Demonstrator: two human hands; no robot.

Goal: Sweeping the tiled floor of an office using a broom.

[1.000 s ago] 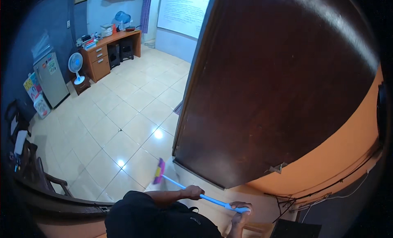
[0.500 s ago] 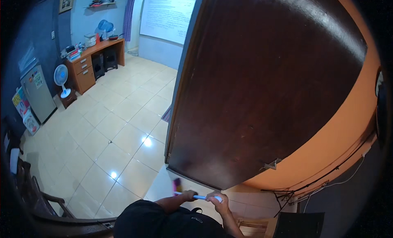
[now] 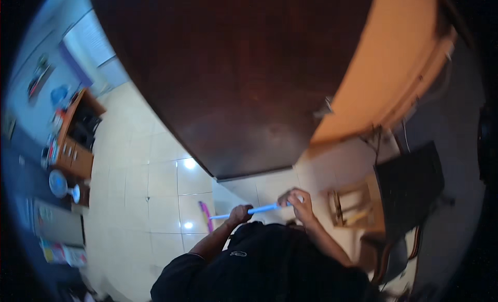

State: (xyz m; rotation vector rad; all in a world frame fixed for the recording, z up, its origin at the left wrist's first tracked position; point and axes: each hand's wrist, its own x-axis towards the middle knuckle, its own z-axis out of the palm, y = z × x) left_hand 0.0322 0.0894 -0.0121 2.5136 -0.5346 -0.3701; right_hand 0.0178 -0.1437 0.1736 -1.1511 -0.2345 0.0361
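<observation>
A long-handled broom with a light blue handle [image 3: 263,208] runs across in front of my body. Its pink and purple head [image 3: 205,215] is out to the left, over the tiled floor; whether it touches the tiles I cannot tell. Partway along the handle, my left hand [image 3: 240,214] is wrapped round it. My right hand [image 3: 298,201] grips the handle near its upper end, fingers closed.
A large dark brown door [image 3: 233,94] stands ahead. To the right are an orange wall [image 3: 381,68], a wooden frame [image 3: 353,206] and a black flat panel [image 3: 410,190] by a chair [image 3: 397,260]. At left are a desk [image 3: 75,156], a fan [image 3: 61,183] and a small fridge [image 3: 59,221].
My view has turned to the right, so the door and room look tilted and shifted left. The broom head has swung out leftward from beside the door's lower corner; both hands still hold the handle.
</observation>
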